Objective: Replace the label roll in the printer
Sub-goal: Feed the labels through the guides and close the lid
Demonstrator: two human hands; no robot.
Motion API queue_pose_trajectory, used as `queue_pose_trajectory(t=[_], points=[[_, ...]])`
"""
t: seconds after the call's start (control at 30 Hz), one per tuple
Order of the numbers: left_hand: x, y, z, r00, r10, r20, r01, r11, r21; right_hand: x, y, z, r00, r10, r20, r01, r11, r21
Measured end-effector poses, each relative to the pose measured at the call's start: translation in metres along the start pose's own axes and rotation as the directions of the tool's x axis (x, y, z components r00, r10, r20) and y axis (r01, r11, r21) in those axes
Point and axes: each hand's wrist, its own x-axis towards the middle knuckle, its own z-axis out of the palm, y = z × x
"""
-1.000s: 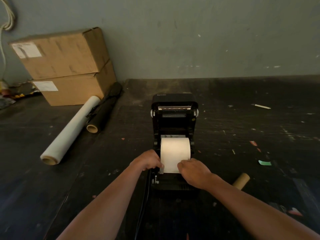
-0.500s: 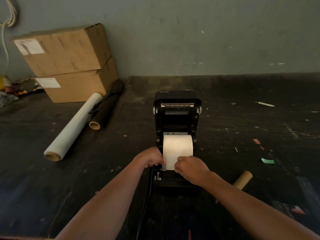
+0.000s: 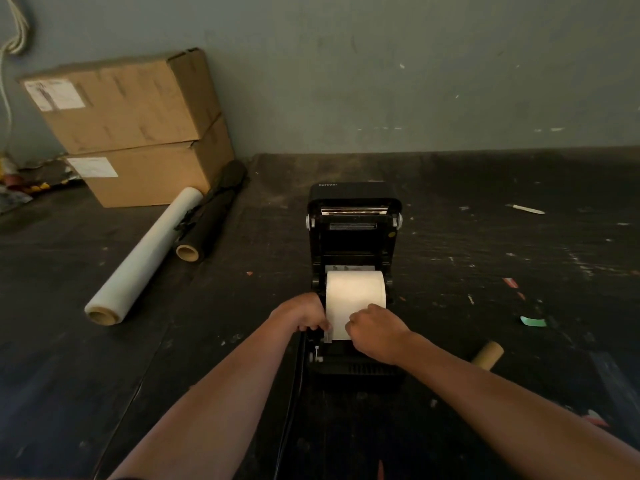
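A black label printer (image 3: pixel 353 237) stands on the dark table with its lid swung open toward the wall. A white label roll (image 3: pixel 355 289) sits in its bay, and a strip of paper runs from it toward me. My left hand (image 3: pixel 304 315) grips the left edge of that strip at the printer's left guide. My right hand (image 3: pixel 375 327) pinches the strip's right side, covering its lower part. An empty cardboard core (image 3: pixel 486 355) lies on the table to the right of the printer.
Two stacked cardboard boxes (image 3: pixel 138 133) stand at the back left against the wall. A roll of clear film (image 3: pixel 142 261) and a black roll (image 3: pixel 207 223) lie in front of them. A cable (image 3: pixel 292 410) runs from the printer toward me. Paper scraps (image 3: pixel 533 321) litter the right side.
My right hand has slid a little to the left and up along the paper strip. My left hand stays at the left guide. The view has shifted slightly.
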Motion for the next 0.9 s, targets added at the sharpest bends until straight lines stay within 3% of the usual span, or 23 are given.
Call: queue_pose_trajectory(t=[0.1,0.17,0.23,0.3,0.4,0.63,0.9], points=[[0.000,-0.002,0.003,0.998,0.027,-0.055,-0.027,1.000,-0.007,0.000,0.000,0.003,1.000,0.022,-0.014,-0.022,0.999,0.036],[-0.003,-0.005,0.007,0.985,0.051,-0.165,-0.057,0.998,-0.027,0.000,0.000,0.005,0.999,0.036,-0.020,-0.035,0.996,0.081],[-0.014,-0.005,0.014,0.925,0.103,-0.365,-0.107,0.994,0.010,-0.002,-0.001,0.007,0.998,0.048,-0.029,-0.044,0.992,0.120],[-0.026,-0.004,0.027,0.855,0.242,-0.458,-0.215,0.970,0.110,-0.002,-0.001,0.007,0.998,0.059,-0.037,-0.053,0.985,0.162],[-0.035,-0.005,0.050,0.816,0.403,-0.415,-0.323,0.912,0.252,-0.002,-0.001,0.007,0.997,0.068,-0.028,-0.060,0.974,0.217],[-0.031,-0.012,0.064,0.774,0.471,-0.422,-0.335,0.871,0.359,-0.002,-0.001,0.008,0.995,0.090,-0.042,-0.075,0.960,0.271],[-0.031,-0.015,0.059,0.718,0.652,-0.245,-0.376,0.658,0.652,-0.004,0.000,0.006,0.995,0.097,-0.028,-0.083,0.942,0.324]])
